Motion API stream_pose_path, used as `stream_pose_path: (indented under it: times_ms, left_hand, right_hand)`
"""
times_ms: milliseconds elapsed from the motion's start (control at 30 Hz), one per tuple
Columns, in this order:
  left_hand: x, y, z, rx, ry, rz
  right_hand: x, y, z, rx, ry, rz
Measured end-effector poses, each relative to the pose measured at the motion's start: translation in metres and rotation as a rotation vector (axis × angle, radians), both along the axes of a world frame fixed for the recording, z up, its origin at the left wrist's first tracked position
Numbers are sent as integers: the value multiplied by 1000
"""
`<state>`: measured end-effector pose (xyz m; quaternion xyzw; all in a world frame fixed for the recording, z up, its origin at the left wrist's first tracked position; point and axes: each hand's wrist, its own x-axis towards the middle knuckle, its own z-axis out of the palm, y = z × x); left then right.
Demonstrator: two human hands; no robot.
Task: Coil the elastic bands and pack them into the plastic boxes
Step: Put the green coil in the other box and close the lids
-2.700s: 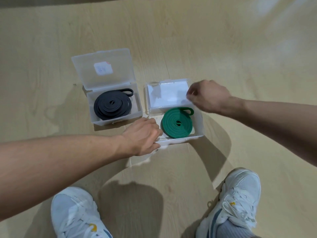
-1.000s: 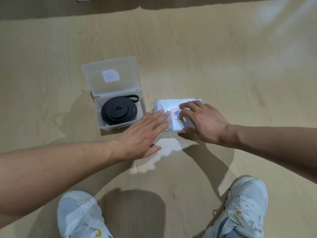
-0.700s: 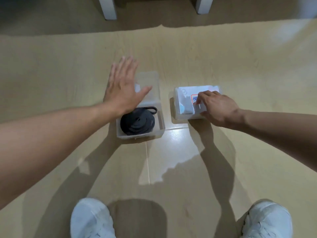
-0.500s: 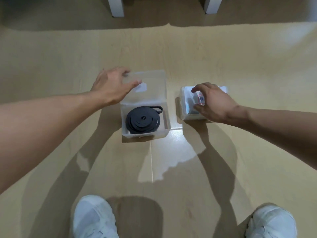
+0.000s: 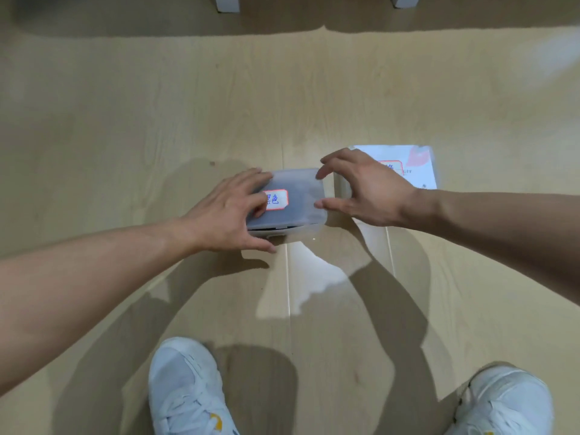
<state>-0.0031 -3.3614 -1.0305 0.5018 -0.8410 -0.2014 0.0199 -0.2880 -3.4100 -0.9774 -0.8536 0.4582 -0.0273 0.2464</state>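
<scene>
Crosswise, lidded box (image 5: 298, 196), slightly askew.

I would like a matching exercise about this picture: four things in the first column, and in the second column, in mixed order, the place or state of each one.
Column 1
1. left hand
2. right hand
3. box with the black band
4. second box

Column 2
A. lies closed on the floor, partly behind the right hand
B. lid down, a dark strip showing at its front edge
C. fingers lie on the lid, over part of the label
D. thumb and fingers spread at the near box's right end

Pairs: 1-C, 2-D, 3-B, 4-A
</scene>
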Motion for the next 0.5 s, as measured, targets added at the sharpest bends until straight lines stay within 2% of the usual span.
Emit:
stream_pose_path:
  times_ms: [133,233,500]
  left_hand:
    - [-8,3,-8,-92,-196,-19]
    - [-13,0,-6,-40,-136,55]
    - [-16,0,-14,-156,5,61]
  right_hand:
    - [21,-1,-11,-14,162,148]
    - [36,-1,-20,-29,218,200]
    - [62,0,-33,-71,321,244]
